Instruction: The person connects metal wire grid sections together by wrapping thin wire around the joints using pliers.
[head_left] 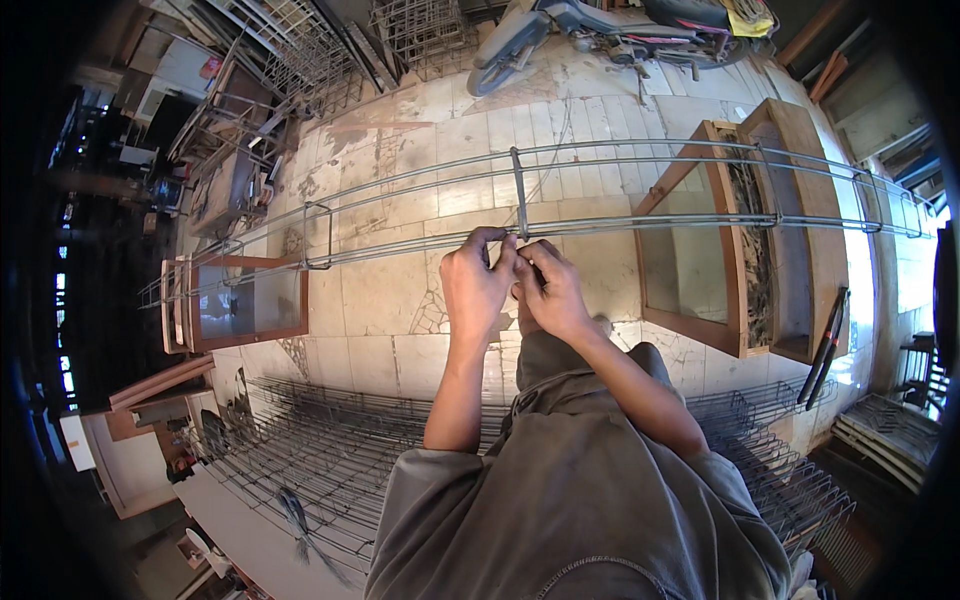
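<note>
A long, narrow cage of steel rods [400,179] spans the view from left to right in front of me. Rectangular wire stirrups ring the rods, and a stirrup [519,190] stands just beyond my fingers. My left hand [476,283] is closed, thumb and forefinger brought together at the cage's near rods, right below that stirrup. Close beside it, my right hand [553,292] is also closed, its fingertips pinched and almost meeting the left ones. Whatever lies between the fingertips is too small or hidden to make out.
Wooden frames [740,250] with glass prop up the cage at right, a wooden frame [305,300] at left. Long-handled pliers [825,345] rest on the right one. Finished cages [330,420] lie behind me, with a wire bundle [295,515]. A motorbike [610,35] stands beyond.
</note>
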